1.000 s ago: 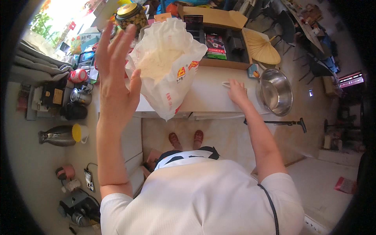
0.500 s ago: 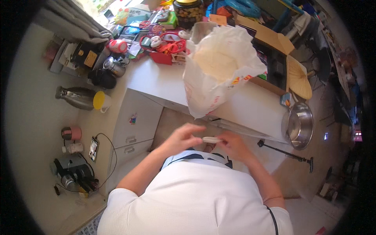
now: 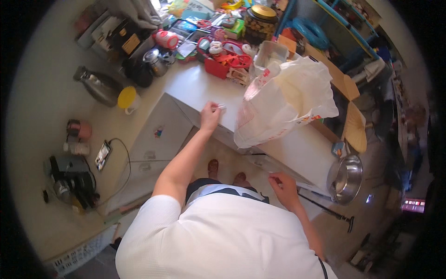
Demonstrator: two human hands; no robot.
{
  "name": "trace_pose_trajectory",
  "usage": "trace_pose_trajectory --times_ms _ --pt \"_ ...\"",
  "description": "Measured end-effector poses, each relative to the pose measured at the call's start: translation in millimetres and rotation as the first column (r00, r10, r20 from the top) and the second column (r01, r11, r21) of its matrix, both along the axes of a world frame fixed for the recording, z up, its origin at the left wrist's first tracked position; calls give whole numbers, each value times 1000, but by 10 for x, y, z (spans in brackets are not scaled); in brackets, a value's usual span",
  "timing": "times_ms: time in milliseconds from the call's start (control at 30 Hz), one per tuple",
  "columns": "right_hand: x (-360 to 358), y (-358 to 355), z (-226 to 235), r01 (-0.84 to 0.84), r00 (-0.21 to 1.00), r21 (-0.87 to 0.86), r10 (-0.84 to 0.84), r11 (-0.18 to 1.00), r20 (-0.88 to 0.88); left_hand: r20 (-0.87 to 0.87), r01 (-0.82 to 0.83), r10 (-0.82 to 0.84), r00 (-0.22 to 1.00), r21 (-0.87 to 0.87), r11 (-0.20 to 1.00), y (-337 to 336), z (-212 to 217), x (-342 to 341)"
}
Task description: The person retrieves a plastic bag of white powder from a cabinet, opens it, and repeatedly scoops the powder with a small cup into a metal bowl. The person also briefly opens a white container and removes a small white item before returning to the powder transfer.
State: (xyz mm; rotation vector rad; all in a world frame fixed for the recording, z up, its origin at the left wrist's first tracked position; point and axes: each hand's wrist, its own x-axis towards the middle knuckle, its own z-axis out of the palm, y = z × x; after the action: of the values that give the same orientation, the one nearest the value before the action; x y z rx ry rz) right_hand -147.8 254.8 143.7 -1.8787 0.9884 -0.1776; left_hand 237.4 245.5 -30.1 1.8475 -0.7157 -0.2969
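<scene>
One small white item (image 3: 221,107) is pinched between the thumb and fingers of the left hand (image 3: 210,118), which is at the front edge of the white counter (image 3: 188,86); whether the hand touches the surface cannot be told. The right hand (image 3: 285,188) is near the body, out in front of the counter, its fingers curled inward; whether they grip anything cannot be made out.

To the right of the left hand, near but apart, a large white plastic bag (image 3: 262,109) stands open-mouthed on the counter, its lower corner at the front edge, with pale contents showing inside. Its printing is red and orange: a reddish patch on the left side, faint red marks low on the front and brighter characters along the right, all broken by creases.

Behind the bag are a clear plastic tub (image 3: 271,52) and a gold-lidded jar (image 3: 262,19). A shiny steel bowl (image 3: 349,179) is at the counter's right end, near a small blue box (image 3: 338,149) with a picture on it. Far left, a black box (image 3: 129,37) bears a yellowish label too small to read, and at lower left a white sheet (image 3: 83,252) carries large dark characters.
</scene>
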Motion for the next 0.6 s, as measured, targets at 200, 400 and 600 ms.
trace_pose_trajectory --times_ms 200,400,600 --pt "-257 -97 -44 -109 994 -57 111 992 23 302 -45 14 953 95 994 -125 -36 -148" --pt "-511 -284 -307 -370 929 -49 371 928 13 243 -100 72 967 106 989 865 473 -1208" --pt "-395 -283 -384 -653 756 -45 654 756 19 350 -288 176 920 301 909 2507 978 -2347"
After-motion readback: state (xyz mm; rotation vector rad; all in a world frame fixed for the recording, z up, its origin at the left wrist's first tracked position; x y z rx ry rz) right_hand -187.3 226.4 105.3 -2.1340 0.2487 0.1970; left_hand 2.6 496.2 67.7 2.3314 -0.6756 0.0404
